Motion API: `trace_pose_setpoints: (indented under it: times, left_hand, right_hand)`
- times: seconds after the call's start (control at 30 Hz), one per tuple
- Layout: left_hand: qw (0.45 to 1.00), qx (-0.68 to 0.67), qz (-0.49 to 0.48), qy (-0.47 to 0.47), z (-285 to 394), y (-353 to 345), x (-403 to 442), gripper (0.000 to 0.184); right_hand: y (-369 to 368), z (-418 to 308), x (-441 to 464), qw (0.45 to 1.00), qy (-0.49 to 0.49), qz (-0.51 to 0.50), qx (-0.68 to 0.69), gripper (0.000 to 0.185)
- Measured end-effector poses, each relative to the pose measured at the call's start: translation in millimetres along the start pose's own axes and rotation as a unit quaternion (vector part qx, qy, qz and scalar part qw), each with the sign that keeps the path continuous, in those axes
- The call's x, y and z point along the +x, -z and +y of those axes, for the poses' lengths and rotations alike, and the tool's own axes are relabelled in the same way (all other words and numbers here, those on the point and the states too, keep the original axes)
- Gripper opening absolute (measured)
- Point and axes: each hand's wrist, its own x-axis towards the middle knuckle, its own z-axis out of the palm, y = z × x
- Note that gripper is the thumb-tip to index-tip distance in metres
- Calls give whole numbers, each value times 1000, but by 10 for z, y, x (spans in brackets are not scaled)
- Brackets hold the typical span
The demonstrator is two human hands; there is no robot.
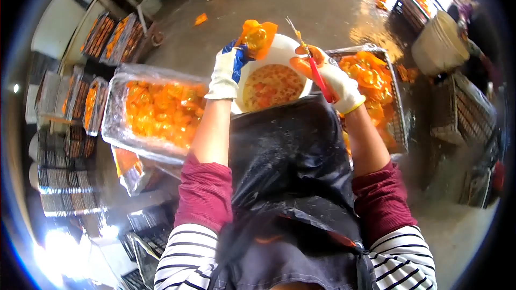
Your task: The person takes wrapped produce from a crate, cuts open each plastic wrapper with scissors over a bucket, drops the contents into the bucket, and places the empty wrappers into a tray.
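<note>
My left hand (pixel 229 70), in a white and blue glove, grips a glossy orange pepper-like piece (pixel 257 38) over the far left rim of a white bucket (pixel 283 53). My right hand (pixel 333 78), in a white glove with orange-stained fingers, is closed around red-handled scissors (pixel 318 78). Their thin tips point up and away, with bits stuck to the metal. Between my knees, the bucket holds cloudy liquid with floating pale and orange bits (pixel 273 87). The two hands are apart, one on each side of the bucket.
Left of me is a plastic-lined crate (pixel 115 113) full of orange pieces. A dark crate (pixel 400 123) on my right holds more. Stacked crates (pixel 64 172) line the left side. A pale bucket (pixel 438 45) and a person (pixel 475 48) are at far right. Orange scraps (pixel 200 19) lie on the wet floor.
</note>
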Motion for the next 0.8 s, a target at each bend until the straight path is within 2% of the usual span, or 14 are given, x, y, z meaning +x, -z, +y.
trace_pose_setpoints:
  times: [0.07,0.13,0.17,0.2,0.23,0.33,0.4,0.43,0.5,0.6,0.63,0.7,0.77,0.8]
  left_hand:
    - [999,18,-39,0,26,-379,45,27]
    - [996,55,-74,9,-3,-783,40,26]
    - [986,145,-82,-27,-103,-966,64,26]
    - [956,281,-77,-26,-8,-1233,-77,28]
    - [965,236,-116,-14,-204,-1349,-8,29]
    - [976,118,-168,76,-621,-1699,-84,29]
    - [974,98,-171,109,-873,-1786,-75,27]
    - [973,105,-173,110,-1014,-1794,-66,25]
    - [927,244,-283,-28,-1180,-1791,-118,25]
    - [932,246,-257,65,-1266,-1912,-240,25]
    - [936,217,-278,17,-1507,-1819,-149,24]
    - [950,165,-261,49,-1407,-1880,-224,22]
    - [955,120,-180,205,-1196,-2034,-392,21]
    - [951,144,-181,204,-1217,-2014,-372,22]
  right_hand:
    - [215,-114,-142,970,-13,78,-231,48]
    - [569,164,-321,965,-46,96,-238,51]
    - [602,205,-447,988,-75,90,-100,53]
    - [663,279,-542,990,-80,102,-64,50]
    - [722,310,-682,995,18,59,-73,48]
    - [749,286,-928,993,-54,108,12,37]
    - [838,372,-1084,978,-136,160,7,38]
    - [884,344,-1122,964,-179,157,-119,41]
    - [923,412,-1206,966,-168,178,-77,43]
    - [1037,653,-1243,970,-148,185,-45,43]
    - [1078,720,-1234,974,-124,174,-74,42]
    - [1113,826,-1199,976,-98,175,-83,42]
    - [1075,858,-1157,974,-94,202,-39,41]
    - [1065,787,-1195,975,-111,192,-13,38]
